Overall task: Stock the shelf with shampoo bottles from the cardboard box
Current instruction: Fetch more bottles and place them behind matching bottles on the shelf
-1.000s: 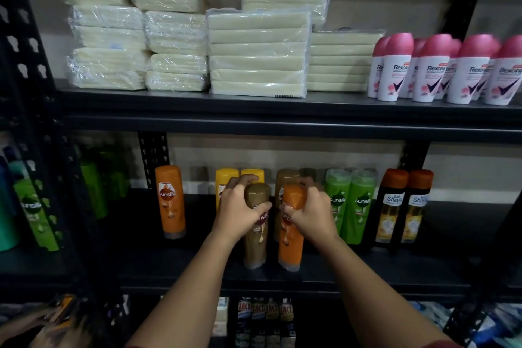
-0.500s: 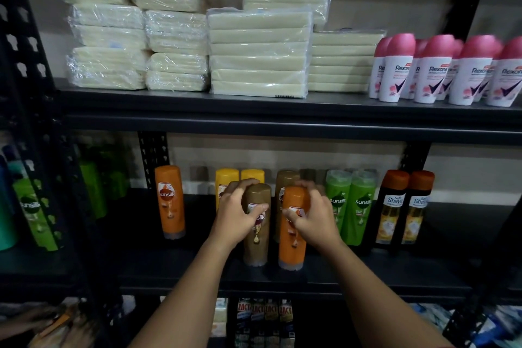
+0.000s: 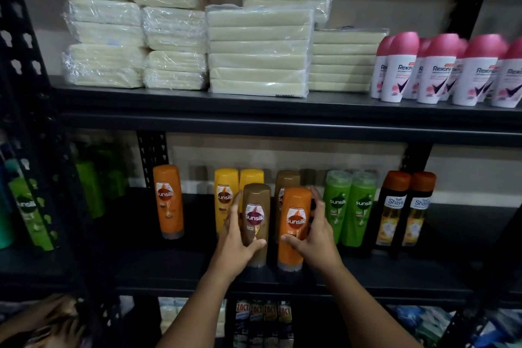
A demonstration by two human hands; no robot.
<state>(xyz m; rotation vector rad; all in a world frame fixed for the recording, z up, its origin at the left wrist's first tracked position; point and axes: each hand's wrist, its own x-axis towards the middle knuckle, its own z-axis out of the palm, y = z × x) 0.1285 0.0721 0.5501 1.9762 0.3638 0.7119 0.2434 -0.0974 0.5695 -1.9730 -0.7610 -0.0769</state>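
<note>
- Two Sunsilk bottles stand at the shelf [image 3: 282,277] front: my left hand [image 3: 236,246] wraps the brown shampoo bottle [image 3: 255,223], my right hand [image 3: 313,237] cups the orange shampoo bottle [image 3: 293,229].
- Labels face me, so shoppers can read them.
- Matching brown bottle [image 3: 286,181] sits just behind my fingers, so colours line up.

Glossy plastic bottles [image 3: 256,223], matt shelf [image 3: 367,271]

Two bare forearms, no sleeves visible; hands: left hand [image 3: 236,246], right hand [image 3: 316,237] without gloves, rings, watches.

Brown bottle [image 3: 255,223], orange bottle [image 3: 293,227], black shelf [image 3: 367,271]
</note>
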